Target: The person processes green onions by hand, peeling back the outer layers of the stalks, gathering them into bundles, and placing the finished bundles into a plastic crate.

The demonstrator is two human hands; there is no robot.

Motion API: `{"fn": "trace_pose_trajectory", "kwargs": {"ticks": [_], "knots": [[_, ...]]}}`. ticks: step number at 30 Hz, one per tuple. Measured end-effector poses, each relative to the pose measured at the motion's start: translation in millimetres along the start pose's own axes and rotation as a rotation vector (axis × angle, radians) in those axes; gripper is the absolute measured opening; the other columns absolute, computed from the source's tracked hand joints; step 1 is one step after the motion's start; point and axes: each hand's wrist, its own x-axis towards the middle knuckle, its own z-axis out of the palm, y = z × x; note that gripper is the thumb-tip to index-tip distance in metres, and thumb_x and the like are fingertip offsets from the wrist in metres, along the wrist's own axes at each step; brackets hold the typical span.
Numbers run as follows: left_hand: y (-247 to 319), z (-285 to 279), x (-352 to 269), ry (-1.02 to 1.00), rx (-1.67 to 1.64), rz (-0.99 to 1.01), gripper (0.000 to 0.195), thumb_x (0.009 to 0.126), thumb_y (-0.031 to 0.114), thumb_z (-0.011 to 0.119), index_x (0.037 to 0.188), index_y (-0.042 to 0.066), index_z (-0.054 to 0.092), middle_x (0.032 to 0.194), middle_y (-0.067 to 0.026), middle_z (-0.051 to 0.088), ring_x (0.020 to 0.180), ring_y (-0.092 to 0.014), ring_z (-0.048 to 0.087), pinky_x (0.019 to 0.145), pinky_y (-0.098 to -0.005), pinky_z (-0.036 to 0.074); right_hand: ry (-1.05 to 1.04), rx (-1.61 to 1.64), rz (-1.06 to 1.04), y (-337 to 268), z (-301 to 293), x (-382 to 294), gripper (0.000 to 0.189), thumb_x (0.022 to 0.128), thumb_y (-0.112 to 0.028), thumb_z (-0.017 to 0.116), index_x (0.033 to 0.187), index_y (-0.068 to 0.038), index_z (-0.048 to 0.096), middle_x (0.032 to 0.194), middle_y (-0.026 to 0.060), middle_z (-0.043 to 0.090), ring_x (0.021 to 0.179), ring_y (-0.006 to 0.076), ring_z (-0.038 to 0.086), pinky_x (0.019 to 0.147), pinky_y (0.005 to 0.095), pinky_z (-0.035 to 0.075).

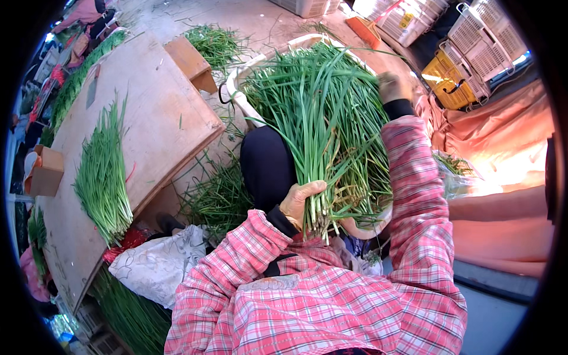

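Note:
My left hand (298, 205) grips a bunch of garlic chives (316, 164) near its pale cut ends, with the long green leaves pointing away from me. Beneath the bunch, a white plastic basket (242, 103) is heaped with loose garlic chives (359, 115), some of them yellowed. Blurred, my right hand (393, 87) is at the basket's far right side, fingers curled. Whether it holds any leaves cannot be made out. My dark-clad knee (267, 162) presses close to the basket's left side.
A wooden board table (155, 102) on the left bears another chive bundle (104, 173) and a knife (92, 86). Chive scraps (217, 195) litter the floor. Stacked crates (477, 44) and an orange broom (364, 32) stand at upper right. Another person (84, 17) is at upper left.

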Motion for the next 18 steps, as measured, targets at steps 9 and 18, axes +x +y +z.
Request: {"fn": "trace_pose_trajectory", "kwargs": {"ticks": [9, 18], "knots": [[-7.8, 8.5, 3.8, 0.074, 0.072, 0.127, 0.037, 0.085, 0.028, 0.064, 0.107, 0.000, 0.056, 0.090, -0.0091, 0.064, 0.079, -0.022, 0.065, 0.067, -0.0369, 0.056, -0.405, 0.991, 0.390, -66.7, -159.2, -116.9, 0.019, 0.092, -0.016, 0.054, 0.091, 0.001, 0.061, 0.073, -0.0005, 0.058, 0.062, 0.0086, 0.053, 0.058, 0.0210, 0.042], [-4.0, 9.2, -2.4, 0.095, 0.198, 0.057, 0.035, 0.084, 0.022, 0.063, 0.111, 0.001, 0.054, 0.097, -0.0111, 0.064, 0.079, -0.024, 0.065, 0.072, -0.0393, 0.055, -0.396, 0.799, 0.026, -135.6, -147.3, -230.8, 0.018, 0.078, -0.018, 0.068, 0.084, -0.003, 0.061, 0.067, 0.0129, 0.059, 0.060, 0.0272, 0.060, 0.055, 0.0342, 0.048]]}}
